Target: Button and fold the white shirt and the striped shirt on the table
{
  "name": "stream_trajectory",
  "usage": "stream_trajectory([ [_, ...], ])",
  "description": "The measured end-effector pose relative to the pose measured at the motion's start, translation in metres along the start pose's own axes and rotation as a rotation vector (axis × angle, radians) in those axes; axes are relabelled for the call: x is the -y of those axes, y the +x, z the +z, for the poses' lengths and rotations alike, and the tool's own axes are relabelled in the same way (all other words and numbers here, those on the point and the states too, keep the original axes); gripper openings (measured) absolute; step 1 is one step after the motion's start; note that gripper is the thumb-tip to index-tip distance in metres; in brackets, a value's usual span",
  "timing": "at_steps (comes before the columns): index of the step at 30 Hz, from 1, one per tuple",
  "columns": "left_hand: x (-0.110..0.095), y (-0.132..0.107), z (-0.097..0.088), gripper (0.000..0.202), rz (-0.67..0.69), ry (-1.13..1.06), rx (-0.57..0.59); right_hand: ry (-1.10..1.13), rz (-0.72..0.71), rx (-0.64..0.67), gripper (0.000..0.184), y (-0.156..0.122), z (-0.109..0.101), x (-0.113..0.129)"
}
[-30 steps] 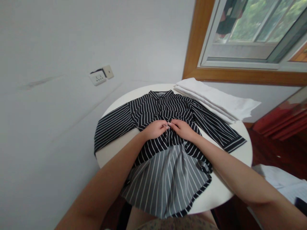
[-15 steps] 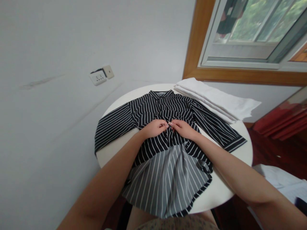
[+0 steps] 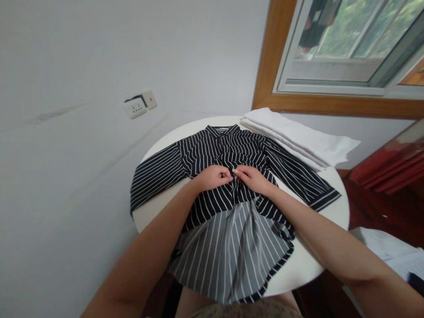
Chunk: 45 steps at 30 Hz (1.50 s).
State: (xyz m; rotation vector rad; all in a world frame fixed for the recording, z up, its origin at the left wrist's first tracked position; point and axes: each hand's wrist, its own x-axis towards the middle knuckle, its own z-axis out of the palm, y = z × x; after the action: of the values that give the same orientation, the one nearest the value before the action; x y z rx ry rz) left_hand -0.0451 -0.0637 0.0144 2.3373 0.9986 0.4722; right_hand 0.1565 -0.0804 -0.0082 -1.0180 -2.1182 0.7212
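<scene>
Striped shirt spread front-up on round white table, collar toward wall, grey inside of lower back showing. Person's left hand and right hand near each other mid-front, fingers of each pinched on shirt cloth. Folded white cloth beside sleeve, near window.

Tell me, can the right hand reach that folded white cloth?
Probably yes: the folded white cloth lies uncovered, and only part of the striped shirt, spread out low, lies between it and the right hand.
</scene>
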Motion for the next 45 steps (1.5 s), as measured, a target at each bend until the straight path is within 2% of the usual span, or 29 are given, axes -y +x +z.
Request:
stream_trajectory([
  [3, 0.004, -0.001, -0.008, 0.018, -0.005, -0.030, 0.012, 0.027, 0.009, -0.050, 0.041, 0.000, -0.003, 0.001],
  [9, 0.013, -0.003, -0.022, 0.024, -0.084, 0.216, -0.312, -0.099, -0.014, -0.173, 0.029, 0.000, -0.016, -0.001],
  [12, 0.020, -0.004, -0.019, 0.029, -0.064, 0.322, -0.319, -0.249, -0.006, -0.222, 0.022, -0.001, -0.027, -0.003],
  [15, 0.026, -0.003, -0.012, 0.033, -0.049, 0.369, -0.240, -0.355, -0.011, -0.074, 0.021, -0.005, -0.037, -0.006],
  [17, 0.028, -0.003, -0.009, 0.030, -0.050, 0.391, -0.205, -0.405, -0.030, 0.048, 0.028, -0.008, -0.041, -0.009],
  [19, 0.030, -0.001, -0.008, 0.028, -0.055, 0.417, -0.213, -0.465, -0.045, 0.101, 0.039, -0.011, -0.040, -0.012],
  [24, 0.036, 0.003, -0.005, 0.023, -0.090, 0.476, -0.353, -0.593, -0.058, 0.132, 0.044, -0.012, -0.029, -0.021],
  [29, 0.045, 0.007, 0.002, 0.021, -0.103, 0.540, -0.440, -0.667, -0.041, 0.098, 0.046, -0.007, -0.018, -0.032],
  [32, 0.047, 0.009, 0.002, 0.019, -0.082, 0.551, -0.422, -0.669, -0.059, 0.071, 0.047, -0.003, -0.016, -0.039],
  [37, 0.057, 0.014, -0.010, 0.021, -0.016, 0.511, -0.283, -0.583, -0.158, 0.088, 0.046, 0.008, -0.021, -0.054],
  [45, 0.087, 0.025, -0.028, 0.053, -0.044, 0.551, -0.182, -0.440, -0.188, 0.046, 0.037, 0.026, -0.025, -0.066],
])
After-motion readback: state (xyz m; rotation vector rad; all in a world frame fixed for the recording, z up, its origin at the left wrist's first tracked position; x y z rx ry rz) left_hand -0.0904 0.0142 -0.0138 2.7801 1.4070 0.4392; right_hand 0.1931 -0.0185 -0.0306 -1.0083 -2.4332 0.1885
